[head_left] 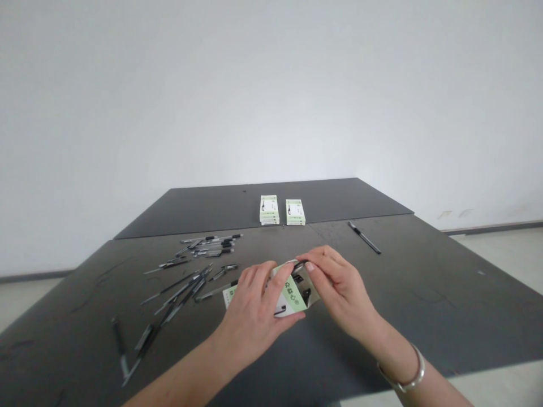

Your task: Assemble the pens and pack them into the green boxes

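My left hand [254, 308] is wrapped round a white and green pen box [292, 294], which lies tilted above the table with its open end to the right. Black pen ends show inside that opening. My right hand [339, 282] is at the open end, its thumb and fingers pinched on a black pen [300, 264] at the box's upper edge. The rest of that pen is hidden by the box and fingers. A silver bracelet is on my right wrist.
Several black and clear pens [182, 294] lie scattered on the dark table [424, 294] at the left. A single pen [365, 237] lies at the right. Two stacks of boxes, left [269, 209] and right [295, 211], stand farther back, before a pale wall.
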Available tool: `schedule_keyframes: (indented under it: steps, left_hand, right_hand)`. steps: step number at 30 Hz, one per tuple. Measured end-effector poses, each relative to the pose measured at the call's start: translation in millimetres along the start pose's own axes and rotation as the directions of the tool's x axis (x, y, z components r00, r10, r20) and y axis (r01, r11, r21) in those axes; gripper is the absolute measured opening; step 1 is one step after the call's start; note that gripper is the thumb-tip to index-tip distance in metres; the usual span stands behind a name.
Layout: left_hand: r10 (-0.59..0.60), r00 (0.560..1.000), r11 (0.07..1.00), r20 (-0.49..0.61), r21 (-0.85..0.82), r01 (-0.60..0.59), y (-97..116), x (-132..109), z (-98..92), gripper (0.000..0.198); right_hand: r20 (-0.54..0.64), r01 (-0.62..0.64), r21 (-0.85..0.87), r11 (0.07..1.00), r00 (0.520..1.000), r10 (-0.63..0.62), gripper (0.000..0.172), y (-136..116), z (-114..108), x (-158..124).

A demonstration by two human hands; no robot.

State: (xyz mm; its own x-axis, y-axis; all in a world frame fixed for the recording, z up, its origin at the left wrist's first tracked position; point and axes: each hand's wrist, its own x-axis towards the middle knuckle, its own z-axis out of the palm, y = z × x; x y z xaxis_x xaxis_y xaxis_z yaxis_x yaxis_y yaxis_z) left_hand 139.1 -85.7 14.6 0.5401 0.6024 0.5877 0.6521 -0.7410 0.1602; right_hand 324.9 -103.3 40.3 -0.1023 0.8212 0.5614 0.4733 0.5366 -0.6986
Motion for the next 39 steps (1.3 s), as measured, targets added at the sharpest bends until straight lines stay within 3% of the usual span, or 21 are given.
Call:
schedule_keyframes:
  steps: [2, 4, 5, 6, 8, 9, 13, 17, 21, 23, 25, 26, 28, 29, 30, 32, 36, 39]
  left_hand:
    - [-0.010, 1.000, 1.000, 0.007, 0.001, 0.010, -1.7, 0.4, 2.8, 0.077]
    - [-0.033, 0.999, 0.999, 0.034, 0.007, 0.033, -4.6, 0.5, 4.8, 0.079]
    - [-0.047, 0.998, 0.999, 0.051, 0.009, 0.046, -6.3, 0.5, 5.3, 0.080]
    - [-0.059, 0.996, 0.998, 0.068, 0.011, 0.058, -8.0, 0.5, 5.6, 0.080]
    - [-0.077, 0.993, 0.997, 0.090, 0.016, 0.076, -11.2, 0.6, 5.7, 0.082]
    - [-0.082, 0.992, 0.997, 0.100, 0.019, 0.080, -12.5, 0.8, 5.9, 0.083]
    - [-0.096, 0.988, 0.995, 0.122, 0.026, 0.093, -15.8, 2.6, 8.8, 0.084]
    - [-0.088, 0.989, 0.996, 0.119, 0.007, 0.088, -17.7, 5.2, 13.5, 0.084]
    - [-0.081, 0.991, 0.996, 0.108, -0.018, 0.083, -19.1, 7.4, 17.1, 0.087]
    - [-0.068, 0.993, 0.997, 0.098, -0.026, 0.071, -18.9, 8.3, 17.9, 0.089]
    - [-0.059, 0.995, 0.997, 0.087, -0.035, 0.062, -18.2, 9.1, 18.0, 0.091]
    - [-0.055, 0.995, 0.998, 0.080, -0.037, 0.059, -17.7, 9.4, 18.0, 0.092]
    - [-0.050, 0.996, 0.998, 0.068, -0.035, 0.053, -16.8, 9.7, 17.7, 0.093]
    - [-0.048, 0.997, 0.998, 0.064, -0.029, 0.050, -16.5, 9.8, 17.6, 0.094]
    - [-0.046, 0.997, 0.999, 0.063, -0.023, 0.048, -16.2, 9.9, 17.4, 0.093]
    - [-0.041, 0.997, 0.999, 0.068, -0.009, 0.042, -16.0, 9.9, 16.7, 0.090]
    - [-0.039, 0.997, 0.999, 0.068, 0.007, 0.039, -16.2, 9.5, 15.0, 0.084]
    - [-0.050, 0.997, 0.999, 0.066, -0.007, 0.050, -16.6, 9.0, 14.4, 0.083]
  right_hand:
    - [0.053, 0.093, -0.149, 0.984, 0.995, -0.086, 0.030, 3.6, 1.3, 0.8]
    - [0.055, 0.091, -0.263, 0.960, 0.995, -0.079, 0.035, 18.2, -7.0, 8.4]
    - [0.019, 0.040, -0.315, 0.948, 0.999, -0.036, 0.037, 30.9, -15.9, 15.3]
    - [-0.118, -0.080, -0.399, 0.914, 0.992, 0.036, 0.037, 47.1, -27.9, 23.8]
    - [-0.280, -0.271, -0.490, 0.829, 0.949, 0.145, 0.033, 87.2, -57.0, 42.6]
    - [-0.309, -0.415, -0.610, 0.675, 0.909, 0.279, 0.033, 108.7, -71.8, 51.0]
    - [-0.314, -0.555, -0.656, 0.512, 0.817, 0.483, 0.028, 176.3, -109.3, 65.2]
    - [-0.285, -0.598, -0.646, 0.474, 0.765, 0.578, 0.014, 198.3, -108.8, 59.5]
    - [-0.224, -0.596, -0.577, 0.558, 0.773, 0.594, 0.017, 191.3, -98.4, 59.0]
    - [-0.175, -0.587, -0.503, 0.634, 0.788, 0.591, 0.020, 178.6, -90.4, 59.1]
    - [-0.140, -0.577, -0.404, 0.710, 0.806, 0.575, 0.012, 158.1, -78.4, 56.3]
    - [-0.132, -0.569, -0.331, 0.753, 0.818, 0.560, 0.009, 145.0, -71.0, 53.6]
    - [-0.132, -0.528, -0.142, 0.837, 0.848, 0.513, 0.018, 115.4, -55.0, 46.3]
    - [-0.166, -0.450, 0.166, 0.877, 0.864, 0.475, 0.025, 100.4, -47.2, 42.0]
    - [-0.172, -0.359, 0.394, 0.846, 0.875, 0.452, 0.031, 86.2, -40.0, 37.8]
    - [-0.173, -0.263, 0.567, 0.780, 0.888, 0.425, 0.038, 62.7, -28.5, 30.5]
    - [-0.155, -0.208, 0.635, 0.744, 0.909, 0.386, 0.023, 36.5, -17.0, 22.8]
    - [-0.192, -0.138, 0.624, 0.769, 0.927, 0.322, 0.011, 25.2, -13.1, 19.1]
